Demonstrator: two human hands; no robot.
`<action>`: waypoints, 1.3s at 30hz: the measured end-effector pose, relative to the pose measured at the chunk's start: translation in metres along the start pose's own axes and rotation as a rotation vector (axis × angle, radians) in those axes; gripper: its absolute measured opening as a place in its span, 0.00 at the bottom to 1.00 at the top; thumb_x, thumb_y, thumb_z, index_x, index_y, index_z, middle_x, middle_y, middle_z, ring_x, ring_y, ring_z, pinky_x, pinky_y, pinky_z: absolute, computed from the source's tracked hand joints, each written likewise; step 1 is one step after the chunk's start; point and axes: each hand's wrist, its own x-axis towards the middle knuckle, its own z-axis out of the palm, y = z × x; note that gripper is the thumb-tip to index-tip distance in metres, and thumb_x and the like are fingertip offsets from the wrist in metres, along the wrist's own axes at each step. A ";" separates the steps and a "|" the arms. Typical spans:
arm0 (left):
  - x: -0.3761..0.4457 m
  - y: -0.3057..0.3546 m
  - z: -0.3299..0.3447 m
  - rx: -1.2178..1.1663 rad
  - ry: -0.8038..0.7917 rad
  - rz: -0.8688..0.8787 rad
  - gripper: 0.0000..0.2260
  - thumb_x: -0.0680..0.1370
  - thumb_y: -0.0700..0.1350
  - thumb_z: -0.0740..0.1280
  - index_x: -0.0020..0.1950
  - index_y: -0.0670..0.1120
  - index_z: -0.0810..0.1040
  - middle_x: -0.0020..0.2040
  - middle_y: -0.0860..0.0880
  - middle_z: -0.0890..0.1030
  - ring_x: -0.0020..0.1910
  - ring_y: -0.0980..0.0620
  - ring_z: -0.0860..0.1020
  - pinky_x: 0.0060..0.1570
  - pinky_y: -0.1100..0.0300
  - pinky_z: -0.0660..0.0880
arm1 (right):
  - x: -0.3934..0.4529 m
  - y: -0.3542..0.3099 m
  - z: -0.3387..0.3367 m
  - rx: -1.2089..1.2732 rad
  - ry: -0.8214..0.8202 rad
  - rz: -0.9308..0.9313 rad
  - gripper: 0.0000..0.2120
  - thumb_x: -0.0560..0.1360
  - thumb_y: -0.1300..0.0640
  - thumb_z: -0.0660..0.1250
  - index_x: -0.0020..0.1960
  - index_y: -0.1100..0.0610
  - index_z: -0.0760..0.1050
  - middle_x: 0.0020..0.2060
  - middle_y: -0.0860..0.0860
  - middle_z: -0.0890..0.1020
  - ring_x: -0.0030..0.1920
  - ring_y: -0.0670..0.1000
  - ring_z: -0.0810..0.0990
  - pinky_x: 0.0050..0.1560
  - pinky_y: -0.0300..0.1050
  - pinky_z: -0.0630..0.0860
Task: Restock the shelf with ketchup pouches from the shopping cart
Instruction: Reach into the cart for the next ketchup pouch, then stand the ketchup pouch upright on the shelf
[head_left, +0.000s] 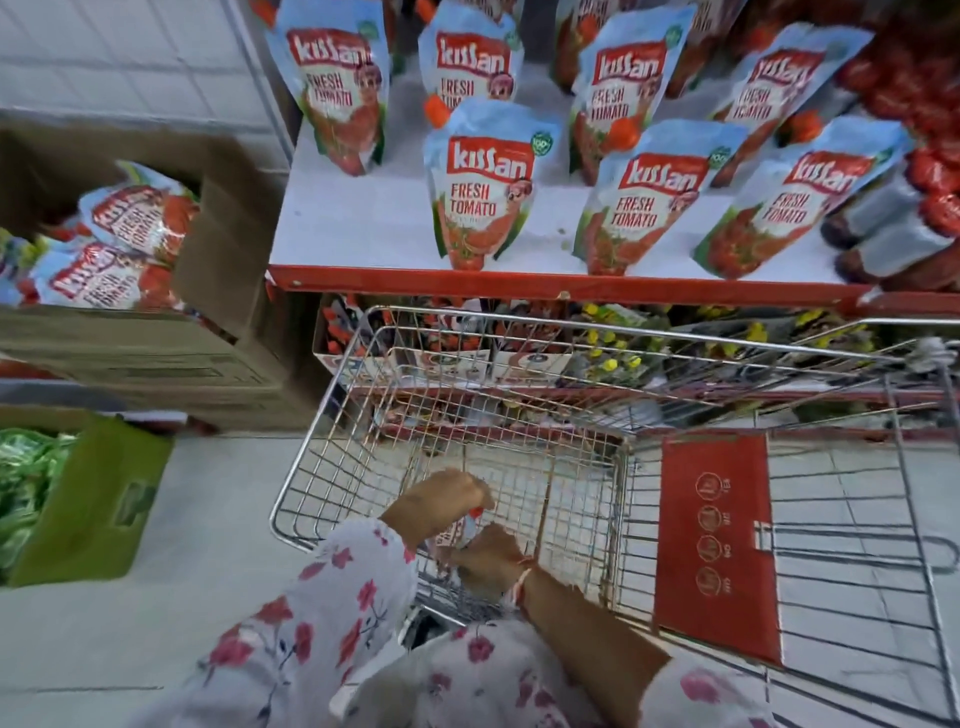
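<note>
Several ketchup pouches stand upright in rows on the white shelf with its red front lip. Below it stands the wire shopping cart. Both my hands are down inside the cart's near left corner. My left hand and my right hand are closed together around one ketchup pouch, of which only a small strip of label and red cap shows between them. The rest of the cart's basket looks bare wire.
A brown cardboard box with more pouches sits left of the shelf on stacked cartons. A green box stands on the floor at the left. The cart's red child-seat flap is at the right. Lower shelves hold other goods.
</note>
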 end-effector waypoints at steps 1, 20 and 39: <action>0.001 -0.001 0.000 0.016 0.000 0.014 0.12 0.74 0.35 0.65 0.57 0.43 0.78 0.56 0.44 0.82 0.54 0.47 0.79 0.60 0.52 0.76 | 0.001 0.001 0.002 0.032 -0.034 0.000 0.31 0.51 0.31 0.75 0.36 0.56 0.76 0.35 0.51 0.81 0.24 0.44 0.78 0.42 0.44 0.83; -0.066 -0.044 -0.037 -0.218 0.289 -0.260 0.08 0.75 0.48 0.67 0.50 0.45 0.75 0.50 0.49 0.78 0.46 0.54 0.76 0.45 0.65 0.71 | -0.155 -0.131 -0.096 -0.226 0.367 -0.533 0.09 0.76 0.63 0.62 0.50 0.61 0.81 0.42 0.54 0.85 0.27 0.36 0.70 0.25 0.25 0.69; -0.154 -0.054 -0.247 -0.781 1.179 -0.147 0.06 0.70 0.40 0.73 0.45 0.47 0.80 0.41 0.48 0.84 0.41 0.57 0.82 0.43 0.69 0.78 | -0.270 -0.323 -0.198 -0.242 0.897 -1.111 0.07 0.76 0.59 0.66 0.51 0.57 0.81 0.45 0.51 0.86 0.41 0.42 0.78 0.37 0.19 0.66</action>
